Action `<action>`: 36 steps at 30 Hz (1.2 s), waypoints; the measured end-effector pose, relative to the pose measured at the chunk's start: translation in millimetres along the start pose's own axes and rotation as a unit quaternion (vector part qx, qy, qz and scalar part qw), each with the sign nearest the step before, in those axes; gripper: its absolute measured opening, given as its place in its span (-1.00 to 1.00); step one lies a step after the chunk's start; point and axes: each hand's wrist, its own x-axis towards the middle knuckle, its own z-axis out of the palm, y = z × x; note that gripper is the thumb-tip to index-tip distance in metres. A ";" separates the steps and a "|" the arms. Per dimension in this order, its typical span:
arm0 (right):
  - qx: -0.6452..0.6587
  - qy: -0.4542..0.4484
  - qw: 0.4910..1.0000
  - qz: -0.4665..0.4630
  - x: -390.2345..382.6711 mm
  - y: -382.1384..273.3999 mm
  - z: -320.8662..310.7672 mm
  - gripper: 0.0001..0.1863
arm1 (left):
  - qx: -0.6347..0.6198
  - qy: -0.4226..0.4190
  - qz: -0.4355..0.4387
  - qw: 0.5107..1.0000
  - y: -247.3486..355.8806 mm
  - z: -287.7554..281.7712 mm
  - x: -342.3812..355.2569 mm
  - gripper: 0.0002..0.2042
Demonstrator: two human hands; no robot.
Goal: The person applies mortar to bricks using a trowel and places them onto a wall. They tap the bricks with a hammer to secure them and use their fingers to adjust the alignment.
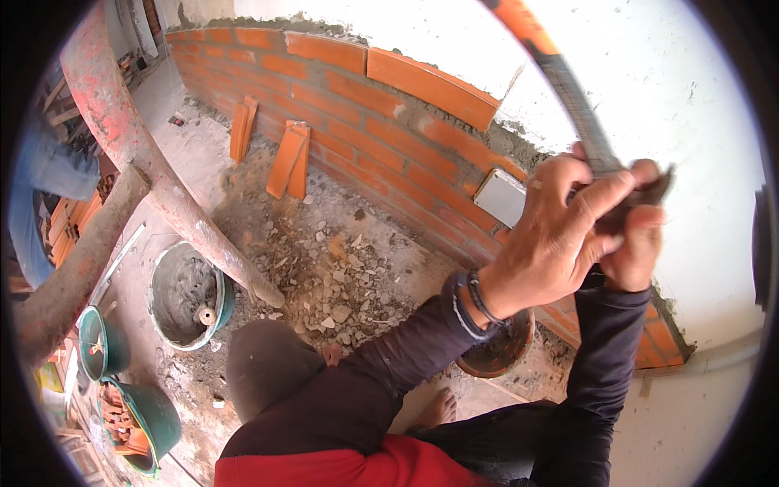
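My left hand (552,219), with dark bands at the wrist, closes round the lower handle of a hammer (592,134) in front of the white wall at the right. The handle is grey-black with an orange grip and rises from my hands towards the top edge. Pressed against the left hand, my right hand (635,258) grips the dark metal head, which my fingers partly cover. One pointed end of the head shows past the fingertips. Slight blur softens the hands and tool. Just left of them, a white rectangular box (501,197) is set in the orange brick facing.
The brick facing (365,134) curves along the wall; loose bricks (290,162) lean against it. Rubble (341,284) covers the floor. A mortar bucket (152,296), green buckets (166,418), a brown basin (527,341) and thick poles (134,146) stand around. Another person's blue-clothed leg (28,219) shows far left.
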 end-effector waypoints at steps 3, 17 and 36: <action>0.089 0.009 0.996 -0.007 -5.5 -31.7 -17.3 -0.43 | -0.060 0.058 0.047 0.995 -16.9 -23.8 14.8 -0.56; 0.098 0.101 0.989 0.050 -103.6 -51.0 5.1 -0.69 | 0.373 0.048 -0.059 0.925 -251.6 -141.9 28.7 -0.77; -0.152 0.131 0.979 0.044 -87.5 -23.5 43.0 -0.80 | 0.328 0.163 -0.177 0.914 -212.1 -67.7 -9.4 -0.14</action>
